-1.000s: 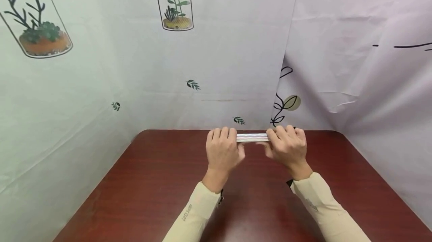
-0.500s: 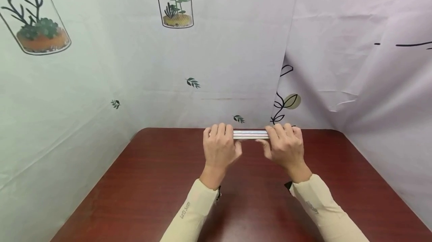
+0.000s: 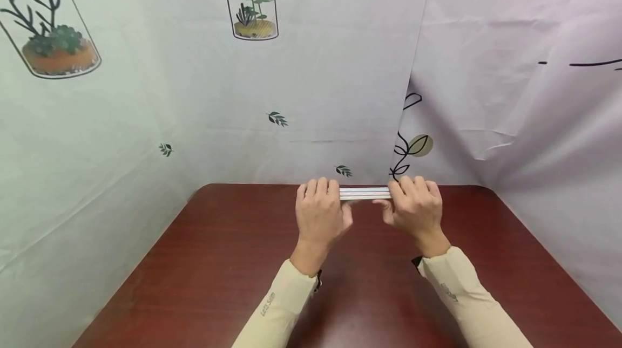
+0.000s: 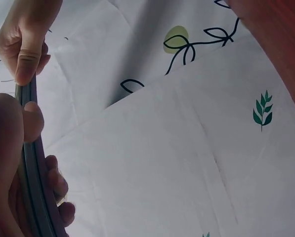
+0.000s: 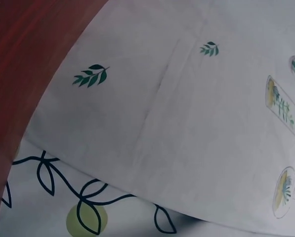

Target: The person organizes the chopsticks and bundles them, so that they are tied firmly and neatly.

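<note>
In the head view both hands hold a thin layered stack (image 3: pixel 365 193) level above the far part of the table. Its facing edge is pale, with bluish and pinkish bands; the exact kind of thing does not show. The left hand (image 3: pixel 318 210) grips the left end, fingers over the top and thumb beneath. At the other end the right hand (image 3: pixel 417 207) grips it likewise. From the left wrist, the layers (image 4: pixel 34 182) look dark and slightly bowed, with a thumb pressed along the edge. The right wrist view shows almost nothing of the right hand.
A reddish-brown table (image 3: pixel 209 261) with rounded far corners lies below the hands. White cloth (image 3: pixel 218 94) printed with plants and jars hangs behind it and along both sides. Loose folds (image 3: pixel 549 121) show at the right.
Both hands and the stack moved slightly left and up, then back a little to the right over the last half second. The grip at both ends stays the same.
</note>
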